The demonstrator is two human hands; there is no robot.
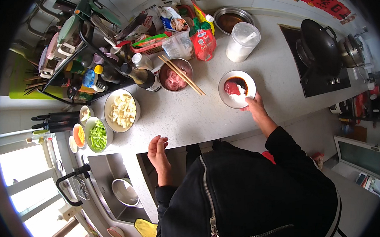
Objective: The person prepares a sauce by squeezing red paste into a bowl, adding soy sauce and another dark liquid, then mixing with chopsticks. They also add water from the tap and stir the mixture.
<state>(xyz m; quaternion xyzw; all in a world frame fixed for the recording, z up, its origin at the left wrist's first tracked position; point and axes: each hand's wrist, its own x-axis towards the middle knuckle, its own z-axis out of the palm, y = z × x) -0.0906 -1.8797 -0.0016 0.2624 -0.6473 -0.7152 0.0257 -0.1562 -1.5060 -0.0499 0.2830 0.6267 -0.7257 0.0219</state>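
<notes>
My right hand (256, 106) grips the rim of a white bowl (223, 100) on the counter. In that bowl lie dark liquid, red sauce (232, 88) and white powder (241, 94). My left hand (158, 150) is held near the counter's front edge with fingers partly curled and nothing in it. A metal bowl of raw meat (175, 80) stands further left, with wooden chopsticks (183, 74) across its rim. Behind the white bowl are a clear canister of white powder (240, 47) and a red sauce pouch with a green cap (203, 43).
Bowls of cauliflower (122, 112), green vegetable pieces (98, 135) and orange shreds (79, 135) stand at the left, beside a dark bottle (142, 78) and a crowded rack (84, 35). The sink (102, 168) is lower left. A wok (319, 46) sits on the stove at right.
</notes>
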